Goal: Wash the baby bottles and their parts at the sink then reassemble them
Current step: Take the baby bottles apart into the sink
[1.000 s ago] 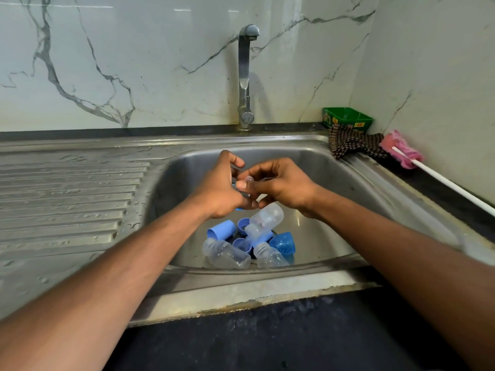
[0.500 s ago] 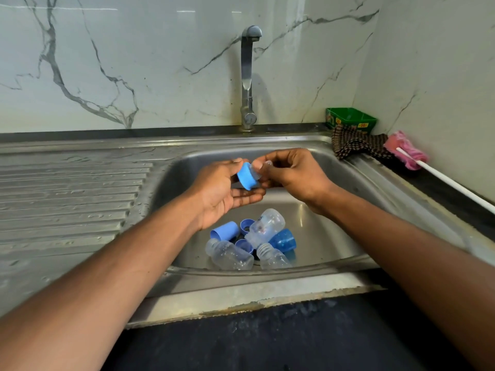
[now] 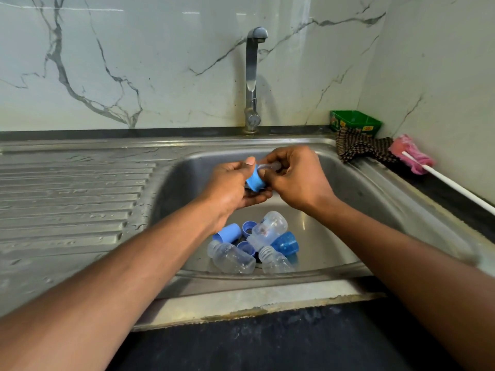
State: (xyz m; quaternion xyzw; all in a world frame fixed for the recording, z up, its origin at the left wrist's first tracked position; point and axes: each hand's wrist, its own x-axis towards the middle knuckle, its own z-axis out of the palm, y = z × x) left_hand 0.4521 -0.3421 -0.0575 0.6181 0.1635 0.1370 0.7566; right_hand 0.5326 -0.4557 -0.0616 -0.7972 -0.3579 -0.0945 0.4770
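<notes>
Now the left hand (image 3: 230,187) grips the light-blue plastic screw collar (image 3: 255,179) with its thumb on the upper rim, the ring turned more edge-on than half a second ago, when it lay flatter on the fingers. The right hand (image 3: 297,178) has closed in at 3 o'clock of the collar and pinches the clear silicone teat (image 3: 270,166), which touches the collar's top. Both hands hover over the middle of the stainless-steel sink basin (image 3: 375,199), below the chrome tap (image 3: 253,76) at 12 o'clock. Bare steel lies open toward 3 o'clock; the ribbed steel drainboard (image 3: 75,194) spreads to 9 o'clock. On the basin floor at 6 o'clock lie three clear plastic bottles (image 3: 232,258), a pale-blue cap (image 3: 227,233), a darker translucent blue cap (image 3: 286,243) and two blue rings (image 3: 249,226), heaped touching one another.
</notes>
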